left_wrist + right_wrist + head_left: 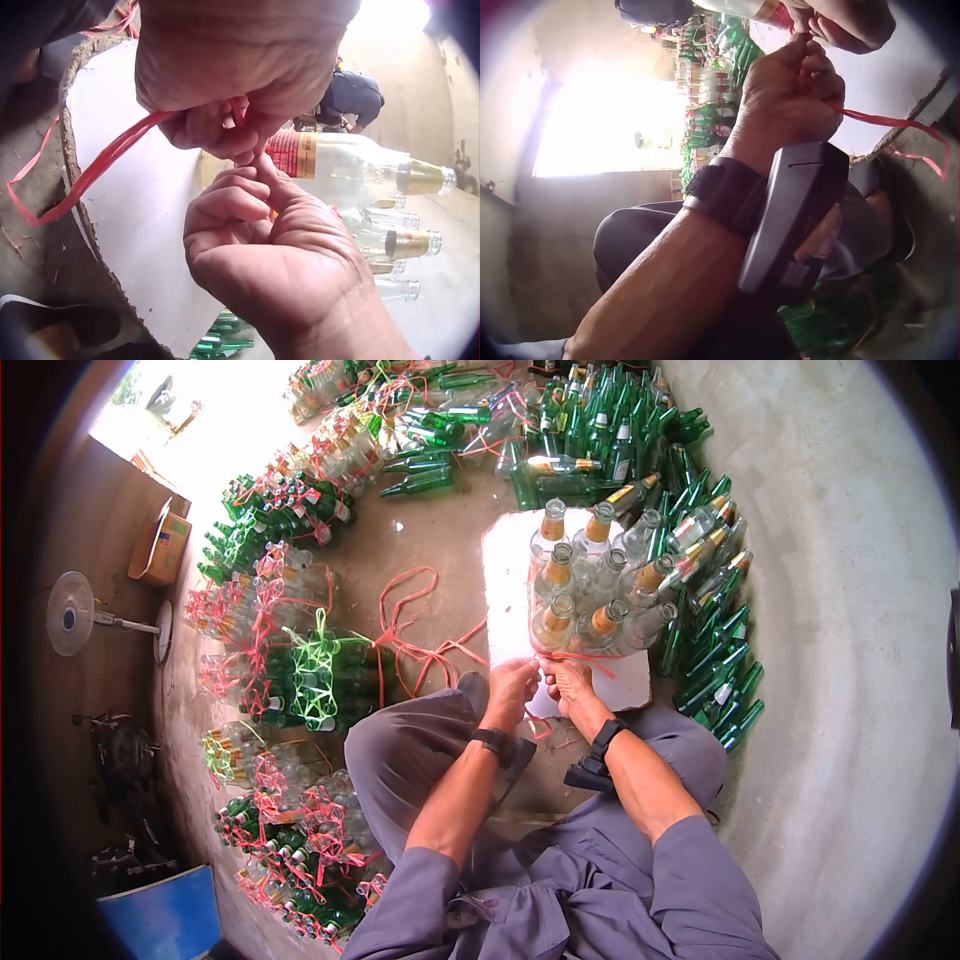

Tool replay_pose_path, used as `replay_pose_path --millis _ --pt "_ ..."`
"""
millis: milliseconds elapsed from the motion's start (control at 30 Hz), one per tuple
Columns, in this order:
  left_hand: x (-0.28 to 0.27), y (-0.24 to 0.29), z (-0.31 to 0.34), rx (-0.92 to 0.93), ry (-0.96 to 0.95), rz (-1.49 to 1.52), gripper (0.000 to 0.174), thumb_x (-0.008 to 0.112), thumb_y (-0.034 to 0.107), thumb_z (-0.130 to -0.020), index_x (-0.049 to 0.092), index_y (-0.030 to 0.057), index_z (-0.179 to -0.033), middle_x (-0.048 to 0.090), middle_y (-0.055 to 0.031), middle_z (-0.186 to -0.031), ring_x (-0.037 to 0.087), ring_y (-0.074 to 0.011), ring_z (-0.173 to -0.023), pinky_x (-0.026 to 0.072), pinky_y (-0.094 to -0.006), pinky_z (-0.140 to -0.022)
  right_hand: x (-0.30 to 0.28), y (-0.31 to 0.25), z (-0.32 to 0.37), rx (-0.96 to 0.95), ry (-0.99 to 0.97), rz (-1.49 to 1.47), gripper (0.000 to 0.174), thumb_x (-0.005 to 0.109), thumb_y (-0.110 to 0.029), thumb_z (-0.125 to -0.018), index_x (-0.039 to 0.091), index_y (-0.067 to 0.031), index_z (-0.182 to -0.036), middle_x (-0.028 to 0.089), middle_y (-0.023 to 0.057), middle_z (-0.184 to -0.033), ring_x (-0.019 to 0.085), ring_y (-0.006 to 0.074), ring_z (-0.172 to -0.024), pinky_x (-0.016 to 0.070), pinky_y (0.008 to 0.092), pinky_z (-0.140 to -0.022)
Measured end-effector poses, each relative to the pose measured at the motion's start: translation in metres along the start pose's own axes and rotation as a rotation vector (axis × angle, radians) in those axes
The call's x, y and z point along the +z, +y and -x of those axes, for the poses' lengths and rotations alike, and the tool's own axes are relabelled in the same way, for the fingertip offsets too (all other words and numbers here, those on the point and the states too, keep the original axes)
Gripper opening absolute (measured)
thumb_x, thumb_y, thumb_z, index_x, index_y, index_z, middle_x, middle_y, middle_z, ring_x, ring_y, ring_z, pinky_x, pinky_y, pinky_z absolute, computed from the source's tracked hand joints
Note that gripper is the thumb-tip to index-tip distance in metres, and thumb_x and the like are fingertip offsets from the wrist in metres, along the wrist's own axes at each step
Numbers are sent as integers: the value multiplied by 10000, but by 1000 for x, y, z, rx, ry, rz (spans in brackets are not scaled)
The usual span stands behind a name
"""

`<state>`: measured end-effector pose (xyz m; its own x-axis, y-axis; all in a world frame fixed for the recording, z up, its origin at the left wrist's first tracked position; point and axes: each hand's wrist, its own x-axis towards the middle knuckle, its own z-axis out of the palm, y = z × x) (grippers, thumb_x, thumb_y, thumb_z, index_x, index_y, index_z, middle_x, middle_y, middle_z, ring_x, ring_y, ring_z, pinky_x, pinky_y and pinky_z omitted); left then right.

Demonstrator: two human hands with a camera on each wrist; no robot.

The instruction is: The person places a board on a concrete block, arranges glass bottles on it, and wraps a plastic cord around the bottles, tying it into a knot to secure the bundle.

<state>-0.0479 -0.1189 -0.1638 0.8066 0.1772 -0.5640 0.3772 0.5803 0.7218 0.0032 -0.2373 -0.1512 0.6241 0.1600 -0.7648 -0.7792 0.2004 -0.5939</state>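
Clear glass bottles (pixel 606 622) with gold neck labels stand grouped upright on a white board (pixel 508 575). Red ribbon (pixel 585 656) runs along the group's near side. Beside it, the left hand (pixel 512 688) and right hand (pixel 570 682) meet, fingertips touching, both pinching the ribbon. In the left wrist view the left hand (pixel 232 60) is above and the right hand (pixel 277 255) below; a ribbon tail (pixel 101 176) hangs from the left hand. The right wrist view has the left hand (pixel 787 94) near the right hand (pixel 855 22); their fingers partly hide the ribbon there.
Loose green bottles (pixel 715 670) lie right of the board, and more stand behind it. Bundled bottles (pixel 320 675) line the left side, with loose red ribbon (pixel 405 645) on the floor between. A fan (pixel 72 615) and a blue panel (pixel 165 915) are farther left.
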Motion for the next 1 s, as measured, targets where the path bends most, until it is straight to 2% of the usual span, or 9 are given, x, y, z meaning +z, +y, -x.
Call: replay_pose_path --millis 267,367,467,600,700,767,800,967,1000 --pt "14 -5 -1 37 120 -42 155 635 144 -887 632 -11 -881 581 -32 -688 474 -85 -482 319 -231 -398 -4 5 0 -163 -62 55 97 738 -115 -827 657 -76 -862 571 -40 -690 468 29 -520 356 179 -419" --pt "21 3 -2 12 161 -85 138 632 88 -840 618 -25 -918 580 -24 -689 421 -64 -463 285 -220 -404 -9 17 -13 -253 -33 150 107 742 -132 -805 663 -74 -848 569 -44 -682 473 35 -523 357 192 -425" --pt "27 11 0 -17 188 -114 129 628 85 -825 615 -31 -879 579 -37 -673 419 -79 -453 282 -238 -401 -19 27 -32 -234 -61 119 102 738 -140 -798 675 -70 -836 565 -44 -670 480 47 -529 355 202 -427" --pt "25 13 -3 -47 190 -137 115 634 94 -820 610 -18 -813 551 -41 -641 408 -93 -439 276 -252 -397 -9 16 -10 -296 -20 160 89 718 -134 -809 677 -67 -850 555 -39 -667 481 55 -533 343 202 -429" --pt "19 10 -8 -77 166 -115 142 641 122 -828 612 -6 -773 558 -51 -632 403 -97 -422 269 -265 -383 -2 10 -4 -248 33 178 104 712 -125 -823 678 -67 -902 557 -29 -679 481 57 -534 351 193 -438" --pt "15 6 -13 -86 137 -69 173 647 146 -835 615 -2 -750 571 -59 -629 403 -99 -409 264 -277 -370 0 8 -3 -117 27 81 112 716 -131 -841 671 -73 -926 562 -23 -695 482 58 -545 367 185 -446" --pt "15 8 -12 -113 152 -59 169 652 141 -830 614 2 -741 560 -52 -618 390 -97 -403 253 -278 -370 0 7 -3 -117 27 80 112 716 -131 -841 671 -73 -926 562 -23 -695 482 58 -545 367 185 -446" --pt "14 15 -7 -124 112 32 148 654 119 -820 607 14 -727 524 -32 -584 351 -94 -385 226 -283 -367 -7 3 -5 70 -89 -20 89 706 -153 -893 656 -83 -919 576 -20 -726 491 56 -568 390 182 -445" --pt "14 17 -9 -189 147 0 129 664 109 -819 601 35 -735 513 -23 -585 349 -94 -390 227 -275 -376 -8 2 -6 70 -89 -20 89 706 -153 -893 656 -83 -919 576 -20 -726 491 56 -568 390 182 -445"
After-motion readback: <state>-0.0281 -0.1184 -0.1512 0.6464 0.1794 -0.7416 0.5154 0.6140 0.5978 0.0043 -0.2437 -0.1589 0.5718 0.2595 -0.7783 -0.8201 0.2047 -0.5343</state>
